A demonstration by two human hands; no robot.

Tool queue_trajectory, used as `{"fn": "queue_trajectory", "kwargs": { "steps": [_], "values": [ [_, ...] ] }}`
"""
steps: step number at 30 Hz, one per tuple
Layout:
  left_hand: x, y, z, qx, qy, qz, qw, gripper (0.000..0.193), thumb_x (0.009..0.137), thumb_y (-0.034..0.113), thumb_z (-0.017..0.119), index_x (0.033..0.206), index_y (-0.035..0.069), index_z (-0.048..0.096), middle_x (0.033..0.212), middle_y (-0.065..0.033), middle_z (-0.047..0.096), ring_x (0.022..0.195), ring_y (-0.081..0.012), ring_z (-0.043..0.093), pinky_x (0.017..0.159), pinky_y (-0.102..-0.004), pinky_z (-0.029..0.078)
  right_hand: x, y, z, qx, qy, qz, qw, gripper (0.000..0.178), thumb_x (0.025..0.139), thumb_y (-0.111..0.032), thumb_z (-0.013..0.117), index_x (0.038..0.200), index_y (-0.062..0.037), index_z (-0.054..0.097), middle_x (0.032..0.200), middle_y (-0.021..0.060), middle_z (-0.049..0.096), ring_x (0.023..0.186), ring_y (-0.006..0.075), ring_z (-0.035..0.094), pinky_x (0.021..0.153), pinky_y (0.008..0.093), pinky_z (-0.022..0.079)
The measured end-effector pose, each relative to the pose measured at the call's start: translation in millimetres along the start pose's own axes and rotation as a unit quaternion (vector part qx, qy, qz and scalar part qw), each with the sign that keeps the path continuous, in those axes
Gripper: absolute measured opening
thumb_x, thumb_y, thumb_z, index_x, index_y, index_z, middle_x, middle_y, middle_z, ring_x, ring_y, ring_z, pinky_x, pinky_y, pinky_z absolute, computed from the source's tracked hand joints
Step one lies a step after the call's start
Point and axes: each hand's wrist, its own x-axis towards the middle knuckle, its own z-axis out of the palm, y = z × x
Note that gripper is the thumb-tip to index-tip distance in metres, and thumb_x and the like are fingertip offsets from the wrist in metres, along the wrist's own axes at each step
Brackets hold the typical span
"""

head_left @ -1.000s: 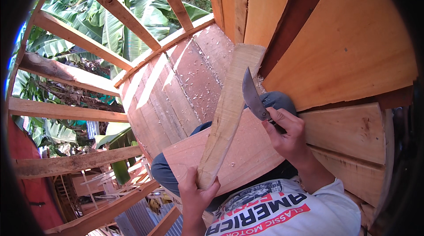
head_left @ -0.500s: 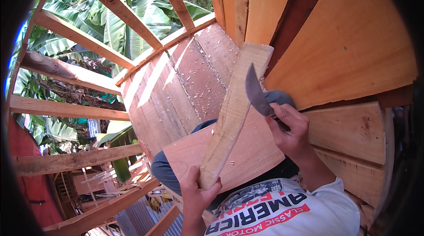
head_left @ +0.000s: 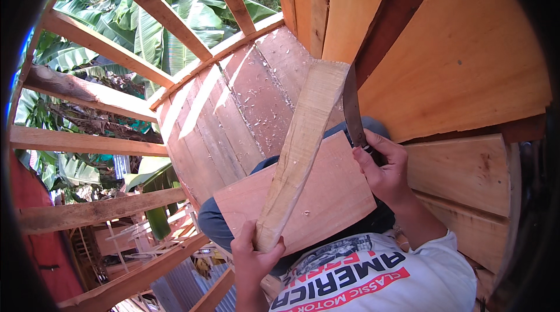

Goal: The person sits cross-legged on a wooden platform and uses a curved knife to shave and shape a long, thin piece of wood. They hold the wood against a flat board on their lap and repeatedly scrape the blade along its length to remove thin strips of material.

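Note:
My left hand (head_left: 256, 252) is closed round the narrow near end of a long, pale piece of wood (head_left: 300, 143). The piece slants up and away, widening toward its far end. In my right hand (head_left: 386, 166) is the handle of a knife with a broad, dark, curved blade (head_left: 352, 107). Its blade points away, close along the right edge of the wood near the far end; whether it touches cannot be made out. Under the wood a flat reddish board (head_left: 335, 186) lies across my lap, with a few small shavings on it.
A plank floor (head_left: 233, 119) ahead is strewn with wood shavings. Wooden rails (head_left: 99, 148) stand along the left, with banana leaves (head_left: 151, 37) beyond them. An orange-brown plank wall (head_left: 461, 61) rises close on the right, past my right hand.
The knife has turned more upright, its blade shifting toward the far right edge of the wood. The wood's far end has swung slightly left. My left hand keeps its hold, moving a little left.

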Motion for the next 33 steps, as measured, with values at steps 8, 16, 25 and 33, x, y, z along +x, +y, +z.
{"fn": "queue_trajectory", "kwargs": {
  "steps": [8,16,25,33],
  "values": [
    [3,-1,-10,0.016,-0.016,0.015,1.000,0.037,0.063,0.012,0.075,0.092,-0.001,0.055,0.070,-0.0144,0.064,0.062,-0.0173,0.067,0.056,-0.0258,0.048,-4,-1,3,-0.031,-0.016,-0.029,0.999,0.028,0.076,0.003,0.070,0.104,0.0012,0.066,0.071,0.0116,0.060,0.054,0.0208,0.055,0.050,0.0289,0.044],
    [3,-4,-11,0.012,-0.022,0.011,1.000,0.036,0.062,0.012,0.074,0.090,-0.001,0.056,0.070,-0.0146,0.064,0.061,-0.0170,0.066,0.056,-0.0259,0.048,-6,-1,2,-0.030,-0.008,-0.013,0.999,0.026,0.076,0.004,0.070,0.102,0.0019,0.066,0.069,0.0104,0.058,0.050,0.0157,0.050,0.046,0.0272,0.039],
    [4,-11,-13,0.002,-0.032,0.010,0.999,0.037,0.062,0.012,0.075,0.091,-0.002,0.057,0.070,-0.0142,0.064,0.062,-0.0164,0.066,0.056,-0.0254,0.048,-16,1,10,-0.018,-0.061,-0.016,0.998,0.025,0.076,0.006,0.069,0.101,0.0036,0.066,0.070,0.0112,0.060,0.058,0.0175,0.058,0.051,0.0273,0.044],
    [7,-16,-14,-0.011,-0.045,0.000,0.999,0.038,0.062,0.013,0.074,0.093,-0.001,0.058,0.070,-0.0132,0.063,0.062,-0.0156,0.065,0.057,-0.0251,0.048,-7,10,7,-0.009,-0.086,-0.011,0.996,0.022,0.076,0.005,0.069,0.098,0.0018,0.067,0.070,0.0094,0.059,0.053,0.0135,0.052,0.048,0.0256,0.040]
  ]
}}
